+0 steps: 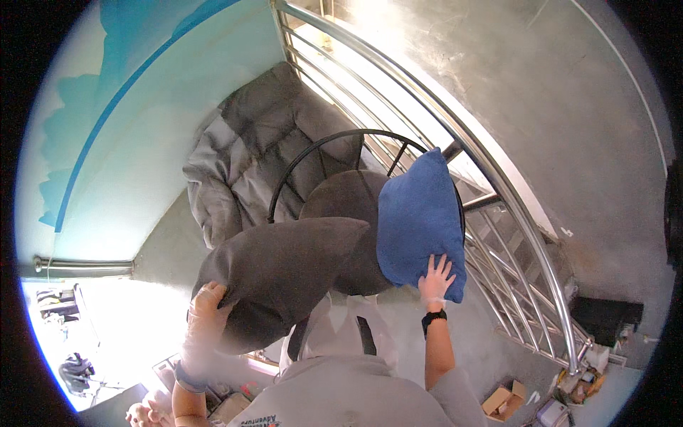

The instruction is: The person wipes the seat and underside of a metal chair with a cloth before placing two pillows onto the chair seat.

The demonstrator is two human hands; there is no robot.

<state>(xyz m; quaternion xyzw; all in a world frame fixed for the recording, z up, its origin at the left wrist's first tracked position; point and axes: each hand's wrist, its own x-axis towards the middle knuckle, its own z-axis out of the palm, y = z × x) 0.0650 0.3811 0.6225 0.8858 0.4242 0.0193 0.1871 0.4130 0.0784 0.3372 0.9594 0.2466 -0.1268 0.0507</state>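
Observation:
My left hand, in a thin translucent glove, grips the lower left edge of a dark grey cushion. That cushion hangs tilted over the front left of a round chair with a dark padded seat and a black metal hoop frame. My right hand, also gloved, lies with fingers spread on the lower part of a blue cushion. The blue cushion rests against the right side of the chair frame. The grey cushion hides part of the seat.
Behind the chair sits a large grey quilted cushion or beanbag by the painted wall. A stainless steel railing curves along the right. An open cardboard box stands at lower right, a pink plush toy at lower left.

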